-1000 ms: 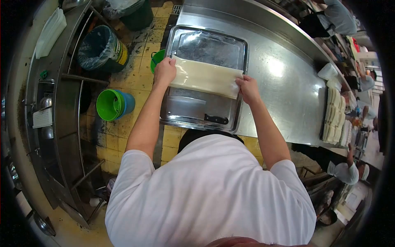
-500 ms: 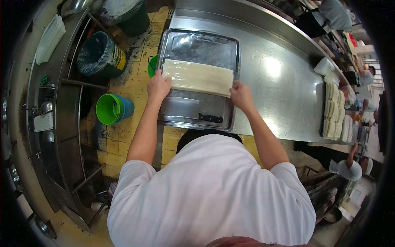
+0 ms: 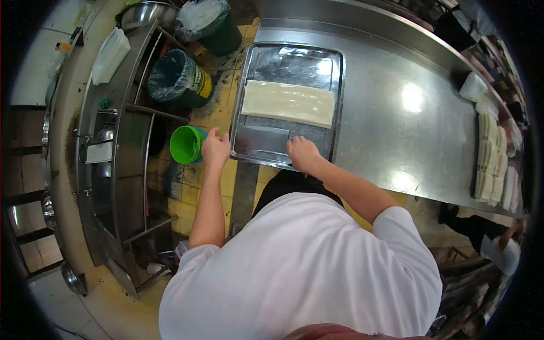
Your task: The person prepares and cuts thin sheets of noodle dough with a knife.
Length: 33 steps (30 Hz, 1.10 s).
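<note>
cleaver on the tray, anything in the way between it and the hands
Nothing visible stands between the right hand and the cleaver: that hand is at its handle end. Only the tray's left rim lies between the left hand and the cleaver. The pale slab lies beyond the cleaver, out of the way.

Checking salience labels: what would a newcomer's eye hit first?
Likely the pale dough slab lying across the shiny metal tray. Below it in view, the right hand covers the handle end of a broad-bladed cleaver. Left of the tray, a bright green bucket stands on yellow floor tiles.
</note>
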Available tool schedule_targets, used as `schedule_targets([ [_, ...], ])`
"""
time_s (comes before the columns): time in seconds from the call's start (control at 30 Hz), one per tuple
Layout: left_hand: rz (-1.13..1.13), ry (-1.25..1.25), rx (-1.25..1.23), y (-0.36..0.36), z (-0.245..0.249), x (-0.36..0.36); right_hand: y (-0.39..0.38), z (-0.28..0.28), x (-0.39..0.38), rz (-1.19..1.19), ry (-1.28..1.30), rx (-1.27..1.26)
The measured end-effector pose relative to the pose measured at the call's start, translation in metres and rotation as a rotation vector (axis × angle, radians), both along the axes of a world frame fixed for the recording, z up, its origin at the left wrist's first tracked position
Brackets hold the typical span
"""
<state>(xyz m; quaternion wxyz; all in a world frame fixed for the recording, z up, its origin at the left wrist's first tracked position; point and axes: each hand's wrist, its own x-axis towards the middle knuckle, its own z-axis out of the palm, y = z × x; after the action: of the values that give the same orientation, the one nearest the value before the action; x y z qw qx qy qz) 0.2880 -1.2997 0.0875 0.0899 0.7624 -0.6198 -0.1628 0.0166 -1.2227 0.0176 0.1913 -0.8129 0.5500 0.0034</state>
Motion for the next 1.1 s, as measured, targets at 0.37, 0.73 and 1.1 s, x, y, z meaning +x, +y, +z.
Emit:
schedule_targets([
  [0.37,-0.008,0.065,0.051,-0.029,-0.036,0.039,-0.002,0.065,0.000,-0.399,-0.320,0.333],
  [0.73,-0.172,0.135,0.146,-0.115,-0.076,0.073,-0.027,0.047,0.041,-1.247,-1.217,0.483],
  [1.1,-0.227,0.150,0.192,-0.157,-0.077,0.085,-0.049,0.040,0.063,-1.452,-1.321,0.515],
])
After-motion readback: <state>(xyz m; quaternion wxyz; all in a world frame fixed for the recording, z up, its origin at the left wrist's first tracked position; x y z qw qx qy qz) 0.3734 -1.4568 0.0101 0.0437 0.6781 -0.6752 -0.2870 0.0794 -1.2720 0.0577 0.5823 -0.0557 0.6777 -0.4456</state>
